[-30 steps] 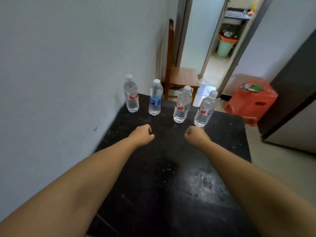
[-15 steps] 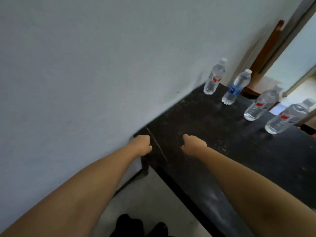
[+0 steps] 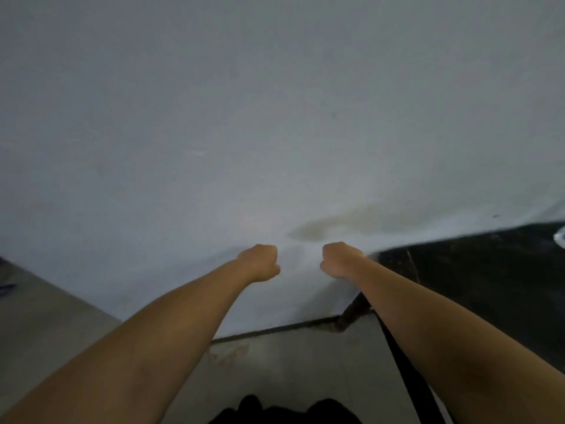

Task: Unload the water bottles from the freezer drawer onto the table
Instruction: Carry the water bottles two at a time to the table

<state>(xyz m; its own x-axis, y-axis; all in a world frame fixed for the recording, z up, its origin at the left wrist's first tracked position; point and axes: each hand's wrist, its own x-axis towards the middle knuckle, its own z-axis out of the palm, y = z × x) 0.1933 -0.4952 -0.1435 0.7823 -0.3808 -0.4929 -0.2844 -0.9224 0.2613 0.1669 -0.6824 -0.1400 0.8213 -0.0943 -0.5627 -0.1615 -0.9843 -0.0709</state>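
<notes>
Left hand (image 3: 260, 262), right hand (image 3: 337, 259): both curling into fists, holding nothing, facing grey wall (image 3: 275, 117); black bench (image 3: 477, 270) sitting at right

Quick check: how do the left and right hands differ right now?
The left hand hangs in front of the bare wall; the right hand is beside the black table's corner. The left forearm crosses only wall and floor; the right one crosses the table's edge. Both are fisted and hold nothing.
</notes>
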